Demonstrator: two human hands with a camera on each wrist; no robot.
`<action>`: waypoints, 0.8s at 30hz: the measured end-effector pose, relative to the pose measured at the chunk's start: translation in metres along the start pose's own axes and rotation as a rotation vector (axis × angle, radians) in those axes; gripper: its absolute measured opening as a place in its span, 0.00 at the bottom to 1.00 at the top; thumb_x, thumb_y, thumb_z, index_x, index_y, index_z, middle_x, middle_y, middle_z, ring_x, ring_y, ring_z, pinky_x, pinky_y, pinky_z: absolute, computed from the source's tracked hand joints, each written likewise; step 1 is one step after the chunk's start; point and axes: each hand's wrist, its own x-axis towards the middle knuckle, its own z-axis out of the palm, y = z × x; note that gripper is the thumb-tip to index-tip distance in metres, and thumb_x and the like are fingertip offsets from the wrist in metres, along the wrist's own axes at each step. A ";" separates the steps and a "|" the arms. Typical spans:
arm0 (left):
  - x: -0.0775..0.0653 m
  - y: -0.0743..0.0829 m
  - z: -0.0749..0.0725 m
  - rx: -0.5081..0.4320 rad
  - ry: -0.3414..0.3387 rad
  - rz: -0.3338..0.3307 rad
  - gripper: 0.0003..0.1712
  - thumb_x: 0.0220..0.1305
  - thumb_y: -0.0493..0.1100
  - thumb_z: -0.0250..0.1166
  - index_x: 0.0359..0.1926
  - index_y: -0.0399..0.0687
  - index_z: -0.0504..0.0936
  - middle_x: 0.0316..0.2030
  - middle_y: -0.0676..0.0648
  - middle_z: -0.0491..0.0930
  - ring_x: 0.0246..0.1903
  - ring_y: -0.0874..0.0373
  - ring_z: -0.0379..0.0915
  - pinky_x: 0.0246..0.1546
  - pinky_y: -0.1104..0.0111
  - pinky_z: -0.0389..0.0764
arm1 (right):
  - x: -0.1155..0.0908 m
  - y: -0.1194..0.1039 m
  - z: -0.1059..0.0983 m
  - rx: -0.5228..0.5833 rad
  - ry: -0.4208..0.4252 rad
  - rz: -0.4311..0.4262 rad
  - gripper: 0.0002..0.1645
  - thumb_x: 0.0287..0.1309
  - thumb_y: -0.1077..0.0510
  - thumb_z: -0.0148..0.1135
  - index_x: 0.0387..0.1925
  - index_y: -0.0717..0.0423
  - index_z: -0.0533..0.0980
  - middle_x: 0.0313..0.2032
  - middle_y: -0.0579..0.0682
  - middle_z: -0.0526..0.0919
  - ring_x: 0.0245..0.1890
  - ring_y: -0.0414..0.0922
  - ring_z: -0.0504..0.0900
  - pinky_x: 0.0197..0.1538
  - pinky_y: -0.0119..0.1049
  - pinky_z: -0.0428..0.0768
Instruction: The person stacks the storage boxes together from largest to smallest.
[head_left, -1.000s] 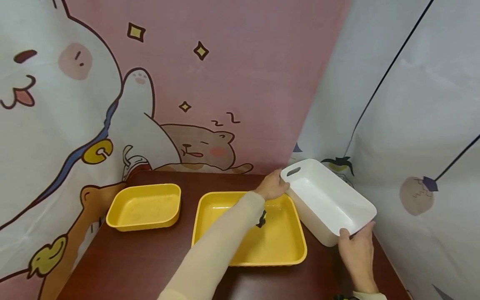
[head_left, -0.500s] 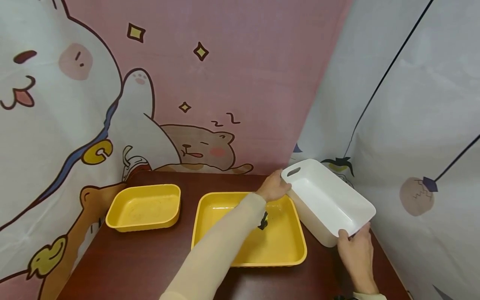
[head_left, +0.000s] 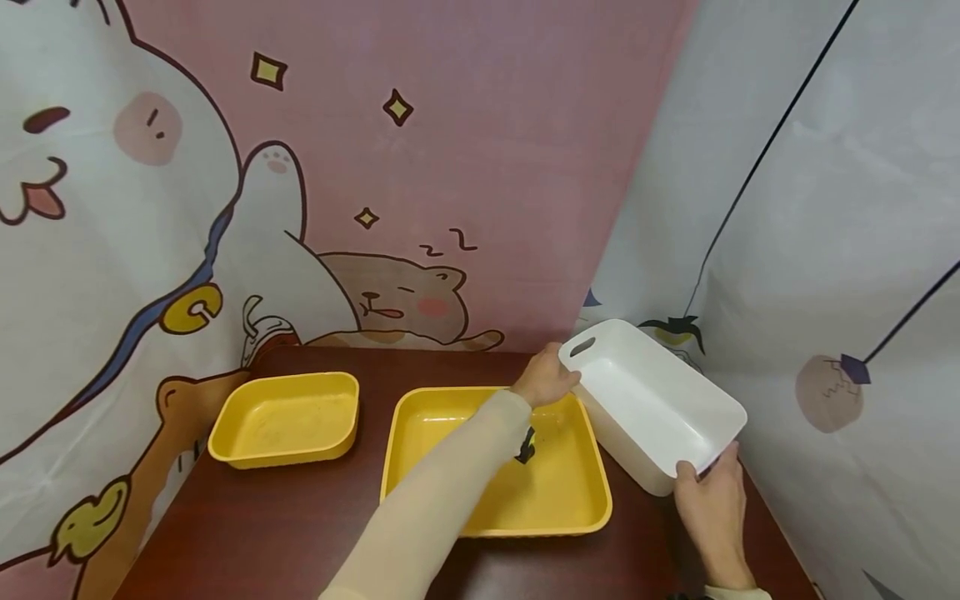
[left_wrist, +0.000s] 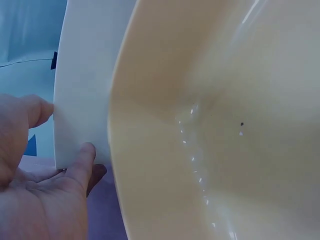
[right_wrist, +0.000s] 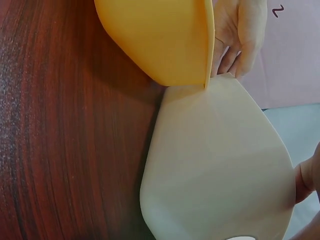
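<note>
A white rectangular storage bin [head_left: 660, 400] with an oval handle slot stands slanted on the right of the table, beside the large yellow tray [head_left: 555, 496]. My left hand [head_left: 543, 379] reaches across that tray and holds the bin's far left corner. In the left wrist view its thumb is at the rim and its fingers lie against the wall. My right hand [head_left: 712, 508] grips the bin's near right end, thumb over the rim. From the right wrist, the bin's outer wall [right_wrist: 220, 150] overlaps the yellow tray's corner [right_wrist: 175, 55]. The fingers under the right end are partly hidden.
A smaller yellow tray [head_left: 288, 417] sits on the left of the dark red-brown table [head_left: 300, 508]. Cartoon-printed cloth [head_left: 525, 167] hangs behind the table, and grey-white cloth [head_left: 810, 292] hangs close along the right side.
The head view has shifted very slightly. The white bin's near right end has edged a little to the left, with both hands keeping their hold.
</note>
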 end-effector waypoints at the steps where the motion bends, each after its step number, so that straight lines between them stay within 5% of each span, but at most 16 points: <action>1: 0.000 0.000 0.000 -0.003 0.001 -0.003 0.43 0.86 0.51 0.69 0.90 0.41 0.64 0.78 0.39 0.80 0.71 0.47 0.82 0.83 0.55 0.80 | 0.000 -0.001 0.000 0.006 0.004 0.000 0.57 0.77 0.61 0.58 0.93 0.73 0.41 0.79 0.88 0.65 0.81 0.84 0.65 0.81 0.79 0.65; 10: 0.005 -0.008 0.005 -0.037 0.017 -0.018 0.43 0.80 0.52 0.73 0.86 0.44 0.68 0.73 0.43 0.82 0.64 0.50 0.82 0.80 0.55 0.83 | -0.001 -0.005 -0.001 0.055 0.018 -0.001 0.59 0.75 0.63 0.57 0.93 0.72 0.35 0.78 0.86 0.66 0.80 0.81 0.69 0.87 0.75 0.63; 20: 0.007 -0.004 0.002 -0.028 0.034 0.000 0.52 0.77 0.52 0.74 0.93 0.46 0.62 0.87 0.44 0.71 0.81 0.48 0.73 0.89 0.53 0.73 | -0.002 -0.011 -0.004 0.079 0.091 -0.060 0.59 0.70 0.65 0.56 0.94 0.71 0.40 0.76 0.86 0.68 0.80 0.84 0.67 0.86 0.77 0.63; 24: 0.004 -0.001 -0.001 -0.034 0.053 0.012 0.51 0.75 0.52 0.75 0.91 0.47 0.66 0.82 0.45 0.76 0.73 0.51 0.77 0.86 0.54 0.77 | -0.002 -0.013 -0.007 0.085 0.105 -0.065 0.59 0.69 0.66 0.56 0.94 0.70 0.42 0.75 0.83 0.70 0.78 0.81 0.71 0.85 0.76 0.65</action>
